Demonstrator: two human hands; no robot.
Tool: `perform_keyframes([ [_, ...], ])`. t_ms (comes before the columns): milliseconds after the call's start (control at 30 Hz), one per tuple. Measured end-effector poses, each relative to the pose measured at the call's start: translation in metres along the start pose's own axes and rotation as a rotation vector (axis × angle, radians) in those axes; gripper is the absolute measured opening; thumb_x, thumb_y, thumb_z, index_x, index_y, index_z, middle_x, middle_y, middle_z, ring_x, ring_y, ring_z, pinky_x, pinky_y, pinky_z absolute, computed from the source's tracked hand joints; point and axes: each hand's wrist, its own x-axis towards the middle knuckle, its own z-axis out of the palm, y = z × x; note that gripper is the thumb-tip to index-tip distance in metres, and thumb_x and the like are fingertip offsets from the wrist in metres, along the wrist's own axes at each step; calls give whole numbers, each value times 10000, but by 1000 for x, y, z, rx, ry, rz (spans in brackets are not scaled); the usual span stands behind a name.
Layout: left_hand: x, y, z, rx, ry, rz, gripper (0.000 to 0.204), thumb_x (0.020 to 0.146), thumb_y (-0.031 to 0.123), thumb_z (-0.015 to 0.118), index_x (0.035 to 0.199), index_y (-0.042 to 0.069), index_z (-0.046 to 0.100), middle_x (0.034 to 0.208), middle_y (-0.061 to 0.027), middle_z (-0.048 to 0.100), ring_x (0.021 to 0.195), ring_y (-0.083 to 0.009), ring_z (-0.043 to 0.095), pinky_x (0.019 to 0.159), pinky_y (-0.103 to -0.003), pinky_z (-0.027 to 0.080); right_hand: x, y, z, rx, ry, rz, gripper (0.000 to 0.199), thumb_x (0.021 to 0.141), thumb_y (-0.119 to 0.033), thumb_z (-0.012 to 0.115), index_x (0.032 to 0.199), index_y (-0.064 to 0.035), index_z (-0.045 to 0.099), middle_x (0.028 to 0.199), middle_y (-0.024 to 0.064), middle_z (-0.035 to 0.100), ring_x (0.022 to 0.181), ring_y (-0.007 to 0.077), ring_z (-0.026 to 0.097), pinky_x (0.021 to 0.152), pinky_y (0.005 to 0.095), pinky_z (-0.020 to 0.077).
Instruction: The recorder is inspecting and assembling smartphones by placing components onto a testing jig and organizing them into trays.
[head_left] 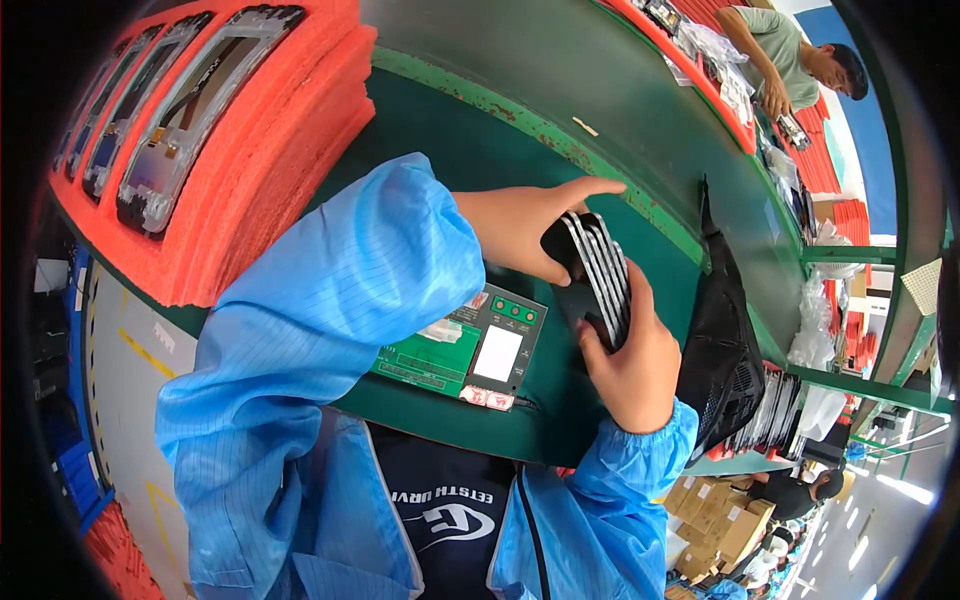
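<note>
Within curled right hand [640, 376]: phones [602, 268] (probably)

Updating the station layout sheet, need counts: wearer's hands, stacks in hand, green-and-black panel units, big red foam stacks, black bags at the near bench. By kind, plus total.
Hands: 2 (left hand, right hand)
Held stack of slim devices: 1
Green-and-black panel unit: 1
Big red foam stack: 1
Black bag: 1
Total: 6
</note>
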Motion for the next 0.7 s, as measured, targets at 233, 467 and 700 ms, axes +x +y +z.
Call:
perform_keyframes([
  [233,0,13,-10,84,67,194,816,637,-3,680,1331,139,276,1034,-163,525,985,-252,514,853,-334,404,1,2,4,131,84,-113,645,679,-111,648,1256,-52,367,937,195,589,778,322,611,661,354,484],
  [467,-10,85,-20,145,265,401,846,619,-1,692,1337,127,261,1011,-124,529,954,-224,509,849,-321,400,43,9,41,736,413,-362,642,731,-49,615,1284,2,294,1161,178,472,1043,227,499,859,314,410],
  [700,1,55,-2,45,370,524,955,625,78,732,1366,86,130,1213,-137,396,1109,-236,415,957,-349,317,47,1,68,1241,487,-336,577,759,-31,563,1261,10,282,1213,149,409,1105,228,430,929,361,352],
])
